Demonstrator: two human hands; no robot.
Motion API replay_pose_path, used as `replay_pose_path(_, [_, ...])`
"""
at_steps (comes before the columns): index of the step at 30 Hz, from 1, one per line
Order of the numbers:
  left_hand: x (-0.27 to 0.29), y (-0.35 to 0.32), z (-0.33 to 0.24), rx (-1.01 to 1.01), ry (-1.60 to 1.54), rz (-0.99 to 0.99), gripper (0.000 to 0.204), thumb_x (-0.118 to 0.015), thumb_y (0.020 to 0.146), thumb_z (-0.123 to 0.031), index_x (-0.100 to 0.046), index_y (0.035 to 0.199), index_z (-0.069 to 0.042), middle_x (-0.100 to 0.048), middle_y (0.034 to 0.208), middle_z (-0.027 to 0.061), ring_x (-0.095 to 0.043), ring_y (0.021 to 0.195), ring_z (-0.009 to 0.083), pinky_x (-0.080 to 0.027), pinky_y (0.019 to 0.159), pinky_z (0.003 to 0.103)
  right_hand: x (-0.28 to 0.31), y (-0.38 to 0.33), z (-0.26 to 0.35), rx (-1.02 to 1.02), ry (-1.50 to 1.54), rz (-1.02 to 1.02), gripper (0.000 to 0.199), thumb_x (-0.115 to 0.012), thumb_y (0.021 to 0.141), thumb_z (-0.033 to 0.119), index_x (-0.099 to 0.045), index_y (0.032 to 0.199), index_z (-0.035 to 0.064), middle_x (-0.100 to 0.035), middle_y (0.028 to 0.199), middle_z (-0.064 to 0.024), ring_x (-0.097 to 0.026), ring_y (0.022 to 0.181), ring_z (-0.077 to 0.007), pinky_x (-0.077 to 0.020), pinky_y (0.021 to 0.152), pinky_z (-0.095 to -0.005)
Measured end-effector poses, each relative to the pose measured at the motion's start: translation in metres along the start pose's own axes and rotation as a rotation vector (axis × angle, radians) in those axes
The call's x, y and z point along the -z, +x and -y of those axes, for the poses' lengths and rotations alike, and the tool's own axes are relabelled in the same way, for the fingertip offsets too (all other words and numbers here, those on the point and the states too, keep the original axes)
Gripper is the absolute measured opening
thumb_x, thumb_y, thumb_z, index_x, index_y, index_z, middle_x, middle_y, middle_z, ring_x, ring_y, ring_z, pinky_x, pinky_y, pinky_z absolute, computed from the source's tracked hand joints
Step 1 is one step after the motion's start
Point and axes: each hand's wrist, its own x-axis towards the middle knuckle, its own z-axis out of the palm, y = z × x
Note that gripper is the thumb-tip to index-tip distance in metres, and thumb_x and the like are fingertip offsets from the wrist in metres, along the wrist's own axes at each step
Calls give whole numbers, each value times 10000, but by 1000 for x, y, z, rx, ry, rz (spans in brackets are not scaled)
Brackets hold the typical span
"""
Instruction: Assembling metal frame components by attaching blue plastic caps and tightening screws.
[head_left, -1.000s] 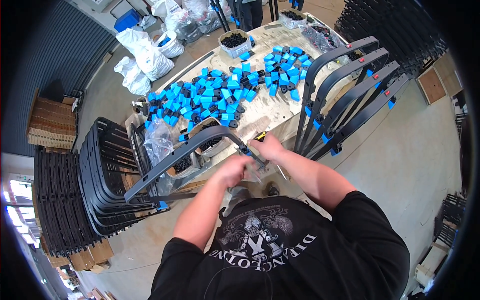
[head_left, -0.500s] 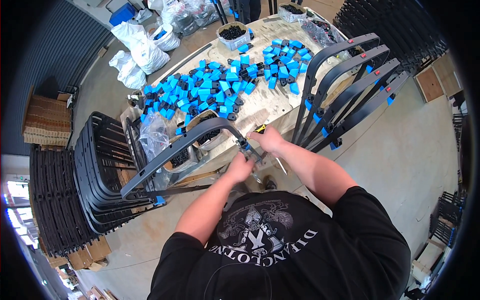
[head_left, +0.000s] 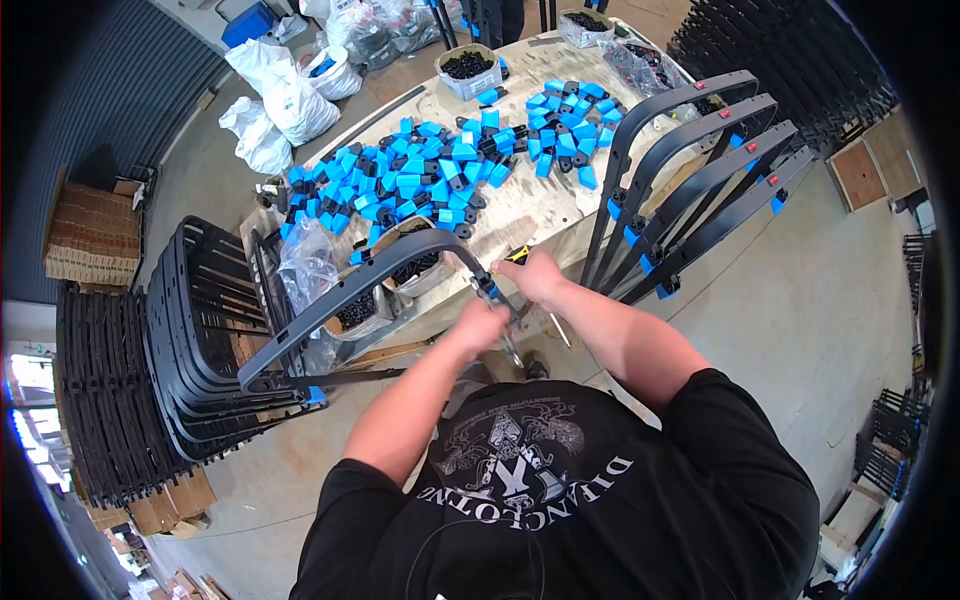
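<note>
At the centre of the frame, keep your left hand point(head_left: 478, 325) clamped on the curved dark frame point(head_left: 350, 290) near its blue end fitting point(head_left: 492, 291) while your right hand point(head_left: 535, 277), closed around the yellow-handled tool point(head_left: 518, 254), drives squarely, without slipping.

White plastic sacks point(head_left: 280, 95) are piled on the floor beyond the desk's far-left corner, beside a blue crate point(head_left: 247, 22); a clear bag point(head_left: 305, 268) is slumped at the desk's near-left edge; brown cartons point(head_left: 92, 235) are stacked far left
</note>
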Motion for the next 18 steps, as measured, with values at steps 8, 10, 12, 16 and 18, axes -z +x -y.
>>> replay_pose_path(8, [-28,0,21,-233,403,-479,280,-620,868,-206,-604,944,63,-693,892,276,-702,834,394,-557,821,464,-3,-7,1,44,8,-21,630,-821,820,408,-587,1097,-107,-679,920,-188,-645,810,-233,-522,714,-388])
replay_pose_path(10, [-17,4,21,-313,381,-278,269,-616,866,-207,-594,913,57,-702,858,238,-693,766,368,-555,747,452,-2,-1,-6,24,-2,-29,625,-820,828,419,-584,1080,-102,-652,862,-145,-596,735,-193,-508,667,-373])
replay_pose_path(12, [20,10,7,-97,-338,-4,236,-615,860,-199,-588,886,34,-678,791,200,-674,711,338,-528,681,435,-3,-1,-3,61,10,-46,624,-822,826,418,-577,1084,-95,-646,869,-137,-589,742,-189,-507,671,-368])
replay_pose_path(16, [-21,3,23,-270,152,-315,253,-635,842,-202,-596,879,45,-710,848,176,-664,684,306,-522,634,426,-5,6,-20,150,60,-55,651,-826,819,423,-559,1113,-93,-649,902,-139,-590,794,-188,-508,707,-363])
replay_pose_path(18, [-38,18,46,-421,310,-553,257,-630,846,-206,-597,867,49,-711,853,174,-667,694,298,-522,629,426,-1,-3,-10,133,46,-31,676,-829,810,419,-549,1135,-103,-666,954,-174,-629,841,-220,-522,745,-371])
